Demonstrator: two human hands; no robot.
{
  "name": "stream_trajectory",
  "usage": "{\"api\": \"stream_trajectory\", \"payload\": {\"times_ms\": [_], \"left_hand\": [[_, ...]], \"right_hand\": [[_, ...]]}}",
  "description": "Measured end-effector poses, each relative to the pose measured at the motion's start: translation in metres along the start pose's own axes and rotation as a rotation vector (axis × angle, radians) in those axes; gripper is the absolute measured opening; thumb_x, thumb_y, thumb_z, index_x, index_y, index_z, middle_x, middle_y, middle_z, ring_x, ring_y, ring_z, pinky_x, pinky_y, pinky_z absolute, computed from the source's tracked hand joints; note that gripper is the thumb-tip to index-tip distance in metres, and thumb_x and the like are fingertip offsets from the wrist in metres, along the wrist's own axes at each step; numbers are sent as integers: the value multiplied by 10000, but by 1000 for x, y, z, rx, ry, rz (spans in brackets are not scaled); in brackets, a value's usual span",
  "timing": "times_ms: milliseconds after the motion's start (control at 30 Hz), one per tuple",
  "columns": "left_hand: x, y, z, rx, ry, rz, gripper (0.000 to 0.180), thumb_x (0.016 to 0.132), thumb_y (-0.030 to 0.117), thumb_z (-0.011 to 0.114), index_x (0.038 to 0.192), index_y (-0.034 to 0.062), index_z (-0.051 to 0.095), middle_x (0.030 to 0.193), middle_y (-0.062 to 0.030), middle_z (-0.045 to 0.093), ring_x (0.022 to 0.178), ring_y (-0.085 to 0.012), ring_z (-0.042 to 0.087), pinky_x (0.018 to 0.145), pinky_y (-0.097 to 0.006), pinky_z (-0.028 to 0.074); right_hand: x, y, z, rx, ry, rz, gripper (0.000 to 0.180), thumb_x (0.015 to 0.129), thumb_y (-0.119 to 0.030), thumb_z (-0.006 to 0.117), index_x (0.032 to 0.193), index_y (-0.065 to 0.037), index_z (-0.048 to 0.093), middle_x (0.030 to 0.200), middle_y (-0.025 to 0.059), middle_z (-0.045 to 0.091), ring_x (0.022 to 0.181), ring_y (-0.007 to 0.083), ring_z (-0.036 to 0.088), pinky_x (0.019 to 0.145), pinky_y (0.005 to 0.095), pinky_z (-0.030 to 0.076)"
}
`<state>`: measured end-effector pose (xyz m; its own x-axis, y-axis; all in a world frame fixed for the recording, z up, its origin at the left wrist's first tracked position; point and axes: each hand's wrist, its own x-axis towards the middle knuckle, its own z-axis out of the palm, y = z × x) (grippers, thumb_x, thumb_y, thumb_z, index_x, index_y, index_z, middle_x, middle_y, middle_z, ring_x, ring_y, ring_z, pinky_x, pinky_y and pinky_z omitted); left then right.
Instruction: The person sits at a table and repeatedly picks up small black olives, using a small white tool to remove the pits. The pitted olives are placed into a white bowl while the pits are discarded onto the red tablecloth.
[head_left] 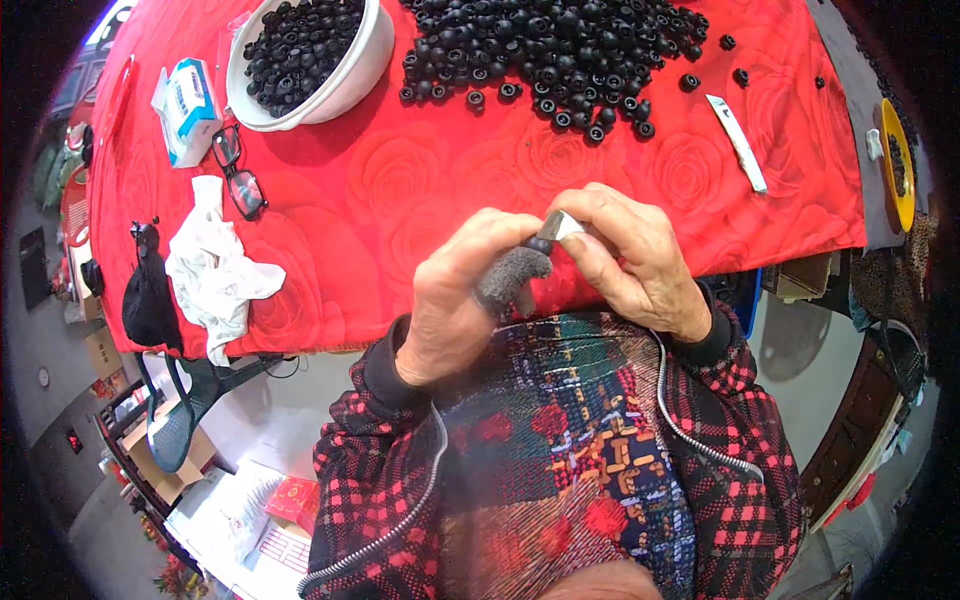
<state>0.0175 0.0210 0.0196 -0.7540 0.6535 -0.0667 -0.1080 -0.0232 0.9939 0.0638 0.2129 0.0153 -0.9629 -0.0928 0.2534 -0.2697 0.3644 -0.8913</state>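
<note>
Close to the table's front edge, both my hands meet in front of my chest. My left hand [445, 285], with a fuzzy grey finger sleeve [515, 275] on it, pinches a small black round piece [541, 244] that is mostly covered by fingers. Between the thumb and fingers of my right hand [645, 265] is a short silvery metal blade [561, 225], its end right beside the black piece. Farther back, a large pile of similar black round pieces [560, 60] spreads over the red tablecloth [400, 190].
At the back left, a white bowl [375, 62] holds more black pieces. Left of my hands lie a tissue box [195, 140], eyeglasses [243, 190], a white cloth [220, 275] and a black fabric item [150, 300]. A slim white strip [737, 145] and a yellow dish [907, 200] are right.
</note>
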Motion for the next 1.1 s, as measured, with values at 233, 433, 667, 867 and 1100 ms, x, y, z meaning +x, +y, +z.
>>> {"api": "stream_trajectory", "payload": {"times_ms": [233, 433, 667, 867, 1100], "left_hand": [[1, 0, -1, 34, -15, -7, 238, 896, 55, 564, 1113, -37, 597, 925, -64, 545, 721, -109, 551, 571, -229, 463], [1, 0, 1, -46, -14, -66, 259, 930, 142, 561, 1102, -48, 601, 914, -62, 546, 707, -103, 534, 570, -230, 454], [2, -1, -1, 8, -7, -72, 258, 929, 175, 569, 1078, -29, 622, 886, -35, 549, 711, -93, 521, 576, -227, 442], [4, -2, -4, -84, -80, -137, 241, 904, -33, 527, 1131, 1, 599, 899, -44, 546, 683, -82, 541, 539, -223, 442], [3, -8, -9, -125, -103, -141, 250, 919, -24, 492, 1147, 0, 594, 917, -55, 555, 694, -105, 558, 540, -238, 465]], "right_hand": [[2, 2, -4, -7, -44, -11, 175, 835, -64, 593, 995, 3, 572, 769, 156, 552, 677, 335, 577, 571, 399, 445], [2, 8, -6, 22, -70, -39, 160, 828, -61, 603, 975, -1, 581, 751, 147, 545, 662, 325, 574, 552, 396, 437], [4, 11, -5, -22, -60, -75, 175, 820, -58, 617, 982, 2, 585, 735, 141, 537, 646, 316, 569, 538, 388, 429], [4, 15, -9, 77, -108, -54, 194, 803, -22, 591, 984, 47, 602, 741, 130, 555, 632, 268, 537, 549, 353, 407], [5, 21, -6, 98, -114, -63, 185, 814, -25, 583, 984, 46, 599, 749, 131, 553, 651, 265, 548, 567, 349, 420]]}}
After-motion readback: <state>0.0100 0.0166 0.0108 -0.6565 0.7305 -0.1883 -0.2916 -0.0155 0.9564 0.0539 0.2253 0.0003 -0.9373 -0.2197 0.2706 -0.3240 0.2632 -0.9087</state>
